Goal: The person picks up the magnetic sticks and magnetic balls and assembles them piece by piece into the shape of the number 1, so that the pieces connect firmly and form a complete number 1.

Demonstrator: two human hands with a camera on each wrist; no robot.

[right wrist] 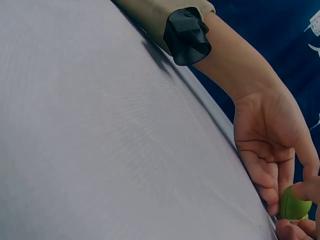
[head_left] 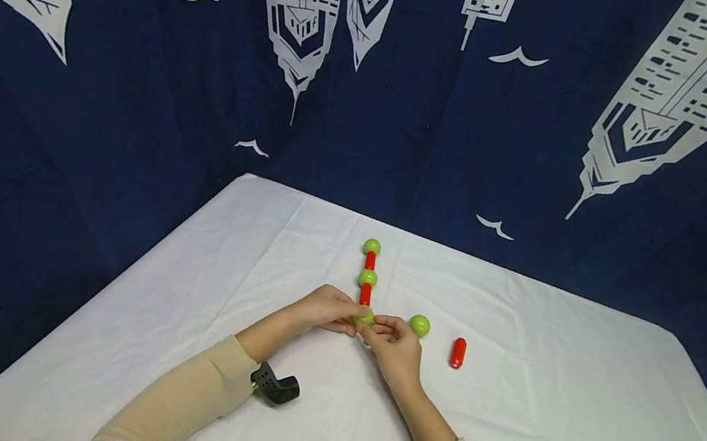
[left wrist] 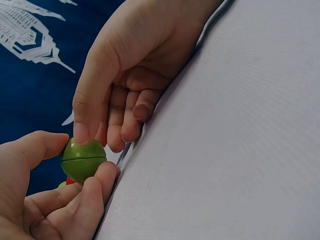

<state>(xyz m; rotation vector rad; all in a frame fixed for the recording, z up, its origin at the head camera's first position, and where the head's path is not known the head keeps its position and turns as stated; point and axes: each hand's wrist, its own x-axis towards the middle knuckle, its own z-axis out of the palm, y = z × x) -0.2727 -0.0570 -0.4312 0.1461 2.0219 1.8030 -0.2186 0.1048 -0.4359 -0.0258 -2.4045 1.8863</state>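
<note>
The left hand (head_left: 332, 311) and the right hand (head_left: 399, 349) both pinch one glossy green ball (head_left: 364, 317) with thumb and fingers. This ball (a dark groove runs round it) forms the near end of a straight row above the white cloth-covered table (head_left: 573, 409). Beyond it, in order: a glossy red rod (head_left: 366, 294), a second green ball (head_left: 367, 278), a second red rod (head_left: 370, 260) and a third green ball (head_left: 372, 246). A loose green ball (head_left: 419, 326) lies just beside the right hand; a loose red round-ended rod (head_left: 458, 353) lies farther right.
</note>
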